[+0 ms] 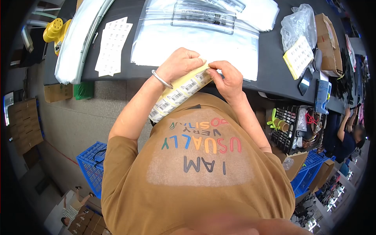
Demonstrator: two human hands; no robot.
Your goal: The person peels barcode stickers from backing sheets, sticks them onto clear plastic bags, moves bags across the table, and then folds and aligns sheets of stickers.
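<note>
Black tabletop (270,58), spanning 10 to 3 o'clock. Brown T-shirt with multicoloured lettering (211,199) on the wearer, 6 o'clock. Flat stack of clear plastic bags (188,45), 12 o'clock, on tabletop. Long clear plastic sleeves (78,47), 10 o'clock. Black lattice plastic crate (282,137), 3 o'clock. Long yellow-backed paper sheet of white barcode labels (176,94), just off centre toward 11–12 o'clock, slanting, between shirt and bag stack, in both hands. Left hand (180,64): fingers narrow, gripping sheet's upper edge. Right hand (228,78): thumb and index pinched on sheet's 1 o'clock end. Silver metal bangle (161,79) on left wrist.
</note>
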